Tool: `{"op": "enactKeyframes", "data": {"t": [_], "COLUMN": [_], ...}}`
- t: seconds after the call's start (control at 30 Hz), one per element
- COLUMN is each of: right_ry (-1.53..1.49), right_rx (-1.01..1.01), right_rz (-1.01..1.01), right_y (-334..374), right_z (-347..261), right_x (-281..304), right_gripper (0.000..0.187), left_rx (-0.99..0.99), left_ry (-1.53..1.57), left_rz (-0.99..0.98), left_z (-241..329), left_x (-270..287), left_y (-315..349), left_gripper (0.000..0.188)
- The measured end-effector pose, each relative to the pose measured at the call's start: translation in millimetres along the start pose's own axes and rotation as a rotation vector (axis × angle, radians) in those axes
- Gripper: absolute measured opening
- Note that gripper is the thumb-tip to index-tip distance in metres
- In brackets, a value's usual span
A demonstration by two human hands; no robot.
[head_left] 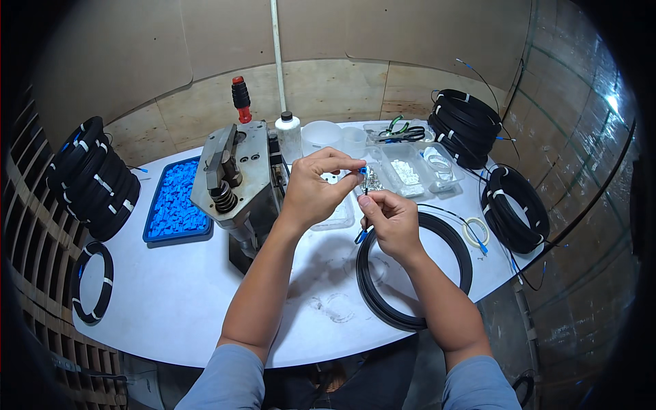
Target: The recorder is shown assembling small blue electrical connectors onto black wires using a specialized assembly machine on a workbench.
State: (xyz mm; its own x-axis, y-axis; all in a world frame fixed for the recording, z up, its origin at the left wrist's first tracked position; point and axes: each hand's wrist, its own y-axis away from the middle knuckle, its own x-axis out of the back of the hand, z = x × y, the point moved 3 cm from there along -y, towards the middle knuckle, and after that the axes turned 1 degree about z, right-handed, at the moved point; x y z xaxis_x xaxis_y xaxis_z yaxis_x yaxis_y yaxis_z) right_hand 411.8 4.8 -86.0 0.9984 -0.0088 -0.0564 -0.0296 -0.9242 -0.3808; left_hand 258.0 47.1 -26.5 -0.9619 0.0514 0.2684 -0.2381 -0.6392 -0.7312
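Both hands raised over the middle of the table [171,307], close together, left slightly higher and farther out. Left hand [313,188]: thumb and forefinger pinched on a small blue connector [363,170], which sits between the fingertips, partly covered by them. Right hand [391,222]: just below and to the right, thumb and finger closed on a thin black cable [365,198] running up toward the connector; whether the cable is seated in it, cannot tell, too small. Beneath the right hand and forearm, a large coil of black cable [365,273] lies flat, a blue cable end [361,236] at its upper left edge. Right of the right hand, a roll of pale tape [474,232]; farther right, a tied black bundle [516,236], with a taller stack of coils [465,123] beyond it. Past the fingertips, a clear box of white parts [408,174], with green-handled pliers [397,128] behind. Left of the left hand, near it, a metal press [249,154] with a red-and-black handle [240,99] upright behind; a white bottle [288,137] stands beyond the left hand. Farther left, a blue tray [179,239] full of blue pieces [179,198]; farthest left, another coil stack [96,181] and, nearer the body, a single coil [107,294].
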Motion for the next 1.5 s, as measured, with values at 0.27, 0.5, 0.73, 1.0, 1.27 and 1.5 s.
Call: {"op": "enactKeyframes", "data": {"t": [0.27,0.5,0.73,1.0,1.27,1.5], "right_ry": [0.007,0.013,0.001,0.02,0.024,-0.001], "right_rx": [0.001,0.003,0.034,0.046,0.047,0.053], "right_rz": [0.002,-0.001,0.005,-0.003,-0.008,-0.012], "right_y": [0,0,0,0,1,1], "right_z": [1,-1,0,-2,-2,-3], "right_x": [0,0,0,0,0,-1], "right_gripper": [0.02,0.019,0.016,0.017,0.017,0.016], "left_rx": [0.004,0.105,0.374,0.643,0.706,0.766], "left_ry": [-0.001,0.196,0.719,1.041,1.086,1.235], "left_rz": [0.002,-0.027,-0.044,-0.037,-0.077,-0.122], "left_z": [1,-12,-23,-31,-37,-39], "left_x": [0,-5,-7,-15,-16,-21], "left_y": [0,1,2,7,9,10], "left_gripper": [0.022,0.02,0.029,0.027,0.025,0.028]}}
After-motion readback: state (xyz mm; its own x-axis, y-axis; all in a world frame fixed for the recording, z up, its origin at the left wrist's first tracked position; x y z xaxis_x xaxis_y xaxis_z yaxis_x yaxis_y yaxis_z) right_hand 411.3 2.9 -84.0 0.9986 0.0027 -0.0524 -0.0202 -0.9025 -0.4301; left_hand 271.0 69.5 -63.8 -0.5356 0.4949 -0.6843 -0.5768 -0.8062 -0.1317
